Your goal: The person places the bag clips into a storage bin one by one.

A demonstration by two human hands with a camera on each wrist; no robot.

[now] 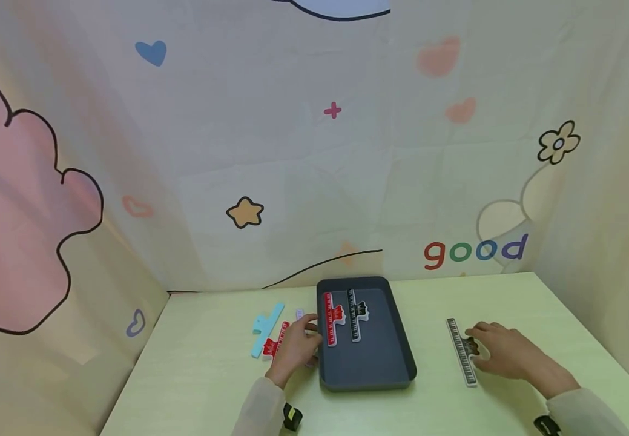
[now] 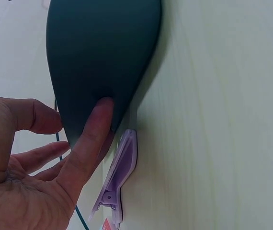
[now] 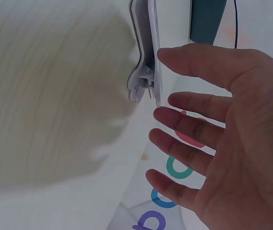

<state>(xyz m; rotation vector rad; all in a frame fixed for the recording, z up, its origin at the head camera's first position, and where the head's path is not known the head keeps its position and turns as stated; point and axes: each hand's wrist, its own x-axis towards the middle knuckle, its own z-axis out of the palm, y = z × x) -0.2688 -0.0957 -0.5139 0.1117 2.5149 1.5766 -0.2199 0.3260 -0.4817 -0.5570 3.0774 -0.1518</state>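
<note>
A dark grey tray [image 1: 365, 369] stands on the table, holding a red clip [image 1: 330, 321] and a black clip [image 1: 353, 315] with keyboard patterns. My left hand [image 1: 296, 345] is at the tray's left side, one fingertip touching its outer wall in the left wrist view. Close below that hand lies a purple clip [image 2: 122, 172], mostly covered by it in the head view. To the right of the tray, my right hand [image 1: 505, 350] reaches over another black clip [image 1: 461, 352], its thumb and fingers spread right at the clip's handle.
Left of the left hand, a light blue clip [image 1: 267, 330] and a second red clip [image 1: 276, 342] lie on the pale wood-grain table [image 1: 183, 363]. Behind the table hangs a printed cloth [image 1: 292, 151], which also stands along the sides.
</note>
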